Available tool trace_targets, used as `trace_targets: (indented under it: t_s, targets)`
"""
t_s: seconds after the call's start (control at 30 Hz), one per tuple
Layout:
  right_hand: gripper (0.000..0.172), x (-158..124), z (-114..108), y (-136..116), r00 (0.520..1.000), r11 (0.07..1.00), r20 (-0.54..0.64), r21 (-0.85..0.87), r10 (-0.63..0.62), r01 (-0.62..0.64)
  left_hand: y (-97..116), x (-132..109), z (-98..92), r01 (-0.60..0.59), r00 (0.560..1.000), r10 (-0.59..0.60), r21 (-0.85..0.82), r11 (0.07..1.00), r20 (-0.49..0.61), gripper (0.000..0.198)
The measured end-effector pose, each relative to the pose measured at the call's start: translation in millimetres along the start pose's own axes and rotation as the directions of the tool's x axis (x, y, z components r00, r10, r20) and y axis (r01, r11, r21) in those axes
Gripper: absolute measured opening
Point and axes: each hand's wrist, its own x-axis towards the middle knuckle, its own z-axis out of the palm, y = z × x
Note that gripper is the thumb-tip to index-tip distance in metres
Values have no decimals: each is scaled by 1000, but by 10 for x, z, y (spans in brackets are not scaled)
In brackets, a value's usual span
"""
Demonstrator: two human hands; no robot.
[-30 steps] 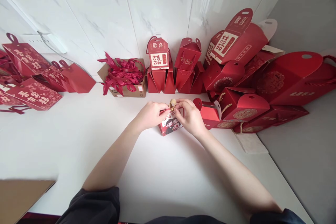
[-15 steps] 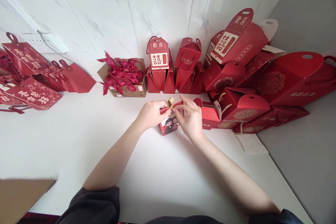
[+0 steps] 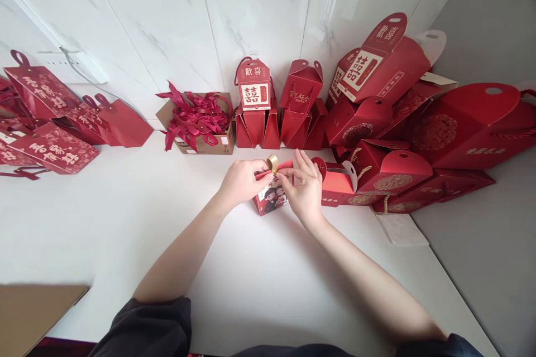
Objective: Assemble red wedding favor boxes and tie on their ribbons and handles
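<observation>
A small red gift box (image 3: 274,198) with cartoon figures printed on its front stands upright on the white table. A looped gold ribbon (image 3: 272,162) rises from its top. My left hand (image 3: 244,181) comes in from the left, its fingers closed at the ribbon's base and the box's upper edge. From the right, my right hand (image 3: 305,189) pinches the gold ribbon between thumb and index finger, while its other fingers stretch upward. The exact ends of the ribbon are hidden by my fingertips.
Behind the hands, a cardboard box (image 3: 209,146) holds crimson ribbons (image 3: 196,114). Red boxes (image 3: 256,89) stand along the tiled wall, and a large pile of red gift boxes (image 3: 389,170) fills the right. Red bags (image 3: 54,148) lie at left; brown cardboard (image 3: 42,312) sits at the near left corner.
The raised fingers of my right hand have lifted and straightened slightly. Both hands stay at the ribbon, and the box keeps its place.
</observation>
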Motion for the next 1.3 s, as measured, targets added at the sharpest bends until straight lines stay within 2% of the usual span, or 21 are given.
trace_targets:
  t_s: [0.17,0.3,0.7,1.03,1.3]
  targets:
    - [13,18,-15,10,997,994,68,108,-21,14,7,-1,-14,3,1000,-3,-25,1000,2,17]
    - [9,48,-42,24,993,991,109,132,-44,29,27,2,-27,0,1000,0,-44,999,10,18]
    - [9,45,-46,17,991,995,95,-35,-92,96,6,7,-73,24,995,-15,-90,996,97,21]
    - [12,79,-98,-6,981,985,91,43,-171,168,8,-4,-114,32,997,-28,-55,998,74,26]
    - [9,75,-82,28,952,960,140,-29,-272,278,27,-10,-121,5,996,-7,21,1000,85,22]
